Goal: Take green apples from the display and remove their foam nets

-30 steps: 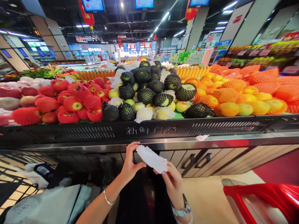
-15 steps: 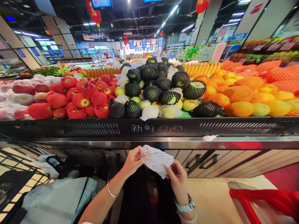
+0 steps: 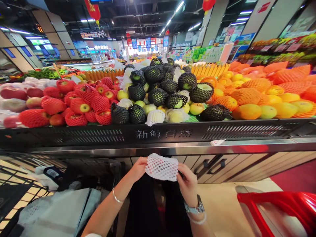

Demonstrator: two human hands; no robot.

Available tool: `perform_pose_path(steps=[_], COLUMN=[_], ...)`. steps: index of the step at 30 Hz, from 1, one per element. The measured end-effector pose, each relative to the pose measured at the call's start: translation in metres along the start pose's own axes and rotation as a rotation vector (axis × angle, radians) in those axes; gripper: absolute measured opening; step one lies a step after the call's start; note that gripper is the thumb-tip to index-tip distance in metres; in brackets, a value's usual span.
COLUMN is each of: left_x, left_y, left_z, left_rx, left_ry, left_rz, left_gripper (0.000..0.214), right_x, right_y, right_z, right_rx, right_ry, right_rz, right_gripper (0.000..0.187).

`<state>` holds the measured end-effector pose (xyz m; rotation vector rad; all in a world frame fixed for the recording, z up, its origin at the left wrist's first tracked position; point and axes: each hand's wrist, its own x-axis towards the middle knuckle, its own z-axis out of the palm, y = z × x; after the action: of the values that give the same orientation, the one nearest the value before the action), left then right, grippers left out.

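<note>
A white foam net sleeve (image 3: 161, 167) is stretched sideways between my two hands, in front of the display's metal edge. My left hand (image 3: 139, 168) pinches its left end, and my right hand (image 3: 187, 179) grips its right end with thumb and fingers. The net's holes are pulled open, and it looks flat with no fruit in it. On the display ahead, a fruit in a similar white net (image 3: 155, 117) sits at the front, below a pile of fruits in black nets (image 3: 159, 95).
Apples in red nets (image 3: 80, 105) lie left of the pile, mangoes (image 3: 250, 112) right. A black slatted rail (image 3: 118, 135) fronts the display. A shopping cart (image 3: 17, 164) with bags stands at my left; a red plastic stool (image 3: 274, 197) is at lower right.
The foam net has gone from slanted and bunched to level and spread wider. Both hands keep their hold on its ends. The view has shifted slightly.
</note>
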<state>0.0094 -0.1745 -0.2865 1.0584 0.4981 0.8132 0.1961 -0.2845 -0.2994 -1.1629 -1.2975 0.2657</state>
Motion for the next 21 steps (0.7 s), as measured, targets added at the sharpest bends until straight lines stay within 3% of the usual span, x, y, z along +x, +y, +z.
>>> perform_pose_path(steps=[4,9,12,14,17,18,21], left_x=[0.000,-0.002,-0.002,-0.001,0.001,0.002,0.005], left_y=[0.006,0.011,0.011,0.012,0.013,0.014,0.016], left_z=[0.009,0.015,0.013,0.010,0.006,0.005,0.004], left_rx=[0.376,0.579,0.474,0.379,0.312,0.310,0.322], left_ry=[-0.195,-0.201,-0.106,-0.001,0.115,0.141,0.211], left_rz=[0.092,0.144,0.176,0.197,0.208,0.213,0.252], left_gripper=[0.036,0.042,0.039,0.038,0.039,0.040,0.039], right_x=[0.002,0.021,0.044,0.068,0.122,0.143,0.199], right_y=[0.000,-0.010,-0.020,-0.027,-0.030,-0.029,-0.019], right_z=[0.002,0.004,-0.009,-0.022,-0.036,-0.039,-0.035], right_rx=[0.148,0.238,0.059,-0.062,-0.152,-0.190,-0.444], right_ry=[-0.095,-0.300,-0.360,-0.240,0.121,0.138,0.003], right_rz=[0.128,0.171,0.077,-0.006,-0.054,-0.054,0.041], right_gripper=[0.020,0.049,0.027,0.017,0.026,0.036,0.053])
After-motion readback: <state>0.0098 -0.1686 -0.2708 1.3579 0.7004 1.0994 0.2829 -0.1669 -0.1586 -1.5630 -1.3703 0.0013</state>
